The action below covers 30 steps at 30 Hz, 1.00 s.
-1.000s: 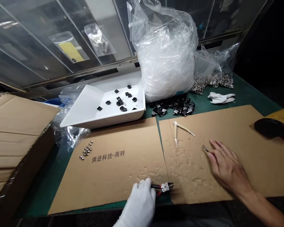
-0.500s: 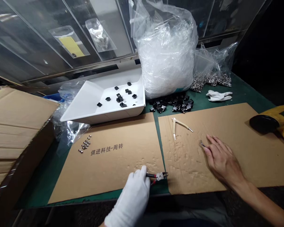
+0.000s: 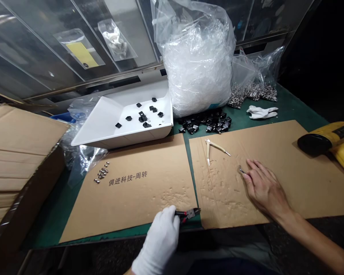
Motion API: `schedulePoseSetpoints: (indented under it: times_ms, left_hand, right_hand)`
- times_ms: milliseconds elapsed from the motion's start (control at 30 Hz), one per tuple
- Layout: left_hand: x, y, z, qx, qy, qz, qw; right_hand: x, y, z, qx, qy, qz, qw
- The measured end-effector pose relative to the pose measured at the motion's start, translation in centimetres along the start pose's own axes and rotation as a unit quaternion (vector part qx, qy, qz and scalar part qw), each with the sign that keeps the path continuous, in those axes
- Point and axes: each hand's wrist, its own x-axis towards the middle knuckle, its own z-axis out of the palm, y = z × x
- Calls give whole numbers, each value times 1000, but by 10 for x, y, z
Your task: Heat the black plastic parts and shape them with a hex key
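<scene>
- The left hand [image 3: 160, 244], in a white glove, was closed around the handles of small red-handled cutting pliers [image 3: 188, 213], whose nose lay at the near edge of the left cardboard sheet [image 3: 126, 202].
- The bare right hand [image 3: 263, 189] rested on the right cardboard sheet [image 3: 289, 172], fingertips pinching a small metal piece [image 3: 241, 170], possibly tweezers; it was too small to tell.
- Pale tweezers [image 3: 215, 147] lay on the same sheet, apart from the hand.
- Behind stood a white tray [image 3: 103, 126] of black parts, beside a loose pile of black plastic parts [image 3: 209, 123] on the green counter [image 3: 246, 118].
</scene>
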Motion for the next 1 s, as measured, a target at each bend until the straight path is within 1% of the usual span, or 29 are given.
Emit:
schedulePoseSetpoints:
  times_ms: [100,233,300,500,633,833,1000]
  left_hand:
    - [-9,1,0,-37,33,-11,999]
    - [-20,6,-6,-83,58,42,994]
    - [-22,8,-7,-98,61,46,992]
    - [-24,14,-3,-109,48,39,992]
    - [-23,16,-2,-120,27,28,992]
    - [-21,16,-1,-107,-2,37,994]
    - [-19,15,-4,-113,-7,29,993]
  right_hand:
    - [1,-1,-1,-5,-5,-5,1000]
    - [2,-5,-4,-12,-13,-12,1000]
    - [1,-10,-4,-14,-15,-14,1000]
    - [1,-32,4,-15,-11,-14,1000]
    - [7,-40,9,-15,-5,-5,1000]
    - [8,-40,9,-3,-2,-7,1000]
    - [10,-31,7,21,2,-21,1000]
